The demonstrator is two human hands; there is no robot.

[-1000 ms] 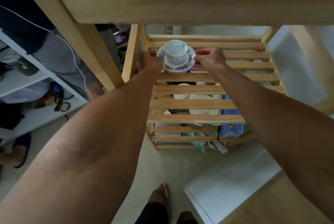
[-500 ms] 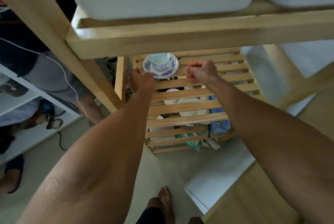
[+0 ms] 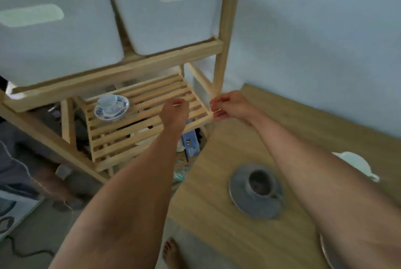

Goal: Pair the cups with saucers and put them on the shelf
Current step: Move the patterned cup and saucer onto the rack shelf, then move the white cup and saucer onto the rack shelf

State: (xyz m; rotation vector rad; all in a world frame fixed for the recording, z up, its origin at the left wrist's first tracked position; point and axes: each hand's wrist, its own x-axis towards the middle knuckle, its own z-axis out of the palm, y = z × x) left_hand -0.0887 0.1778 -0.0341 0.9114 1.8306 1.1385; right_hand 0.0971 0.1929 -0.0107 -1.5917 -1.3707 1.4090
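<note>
A white cup [image 3: 107,101] stands on a blue-flowered saucer [image 3: 111,108] at the back left of the slatted wooden shelf [image 3: 152,95]. My left hand [image 3: 174,112] hovers over the shelf's right part, away from the saucer, holding nothing, fingers loosely curled. My right hand [image 3: 230,107] is at the shelf's right front corner, empty, fingers half bent. On the wooden table [image 3: 217,214] to the right sits a grey cup [image 3: 260,183] on a grey saucer [image 3: 255,200]. A white dish [image 3: 358,163] shows behind my right forearm. Another plate rim [image 3: 325,253] peeks out at the lower right.
Two white storage bins [image 3: 169,12] fill the shelf's upper level. A lower level holds white dishes and a blue box [image 3: 191,145]. A wall stands to the right. A bare foot [image 3: 171,251] is on the floor below, and a person sits at the far left.
Both hands have let go of the blue-flowered saucer and drawn back to the right. My view has swung up and right, bringing the table and the grey cup into sight.
</note>
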